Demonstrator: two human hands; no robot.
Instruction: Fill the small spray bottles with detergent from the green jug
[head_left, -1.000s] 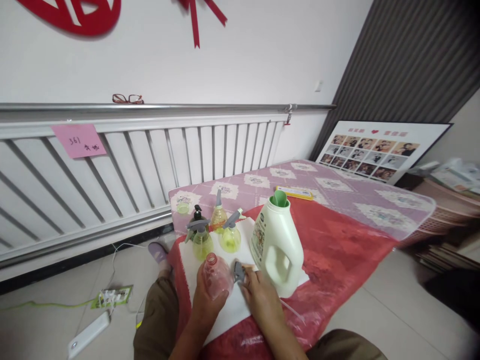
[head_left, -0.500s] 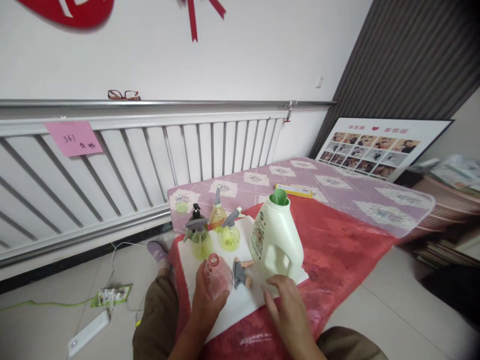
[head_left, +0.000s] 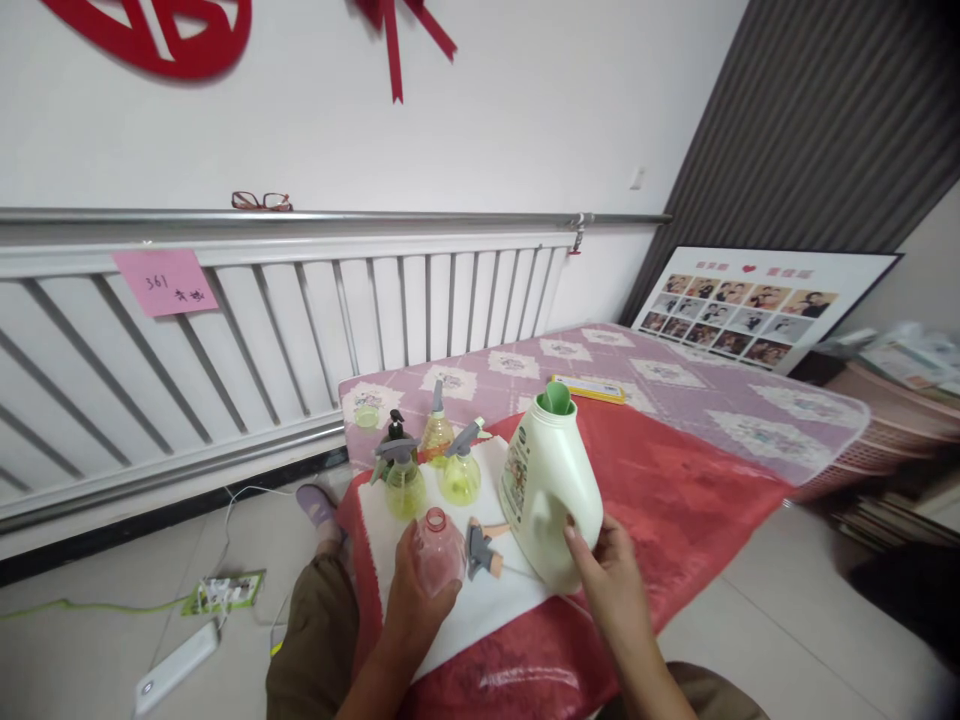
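Observation:
My left hand (head_left: 414, 605) is wrapped round a transparent pink bottle (head_left: 441, 553) with an uncapped neck. My right hand (head_left: 613, 570) grips the handle of a large pale green detergent jug (head_left: 551, 475), thumb on the near side and fingers behind. A green spout shows in the jug's open mouth; whether its base touches the cloth I cannot tell. Between bottle and jug lies a loose grey spray head (head_left: 482, 550) on a white cloth (head_left: 472, 625). Behind are two spray bottles with yellow-green liquid (head_left: 405, 490), an amber spray bottle (head_left: 437, 438) and a dark pump bottle (head_left: 394, 428).
A red plastic sheet (head_left: 675, 490) covers part of the purple patterned table (head_left: 667, 370). A yellow-edged flat box (head_left: 589, 388) lies behind the jug. The radiator (head_left: 390, 310) runs along the wall. A power strip (head_left: 180, 665) and cables lie on the floor at left.
My right hand has moved from in front of the jug's base up and right to its handle and taken hold. My left hand still holds the pink bottle in nearly the same place.

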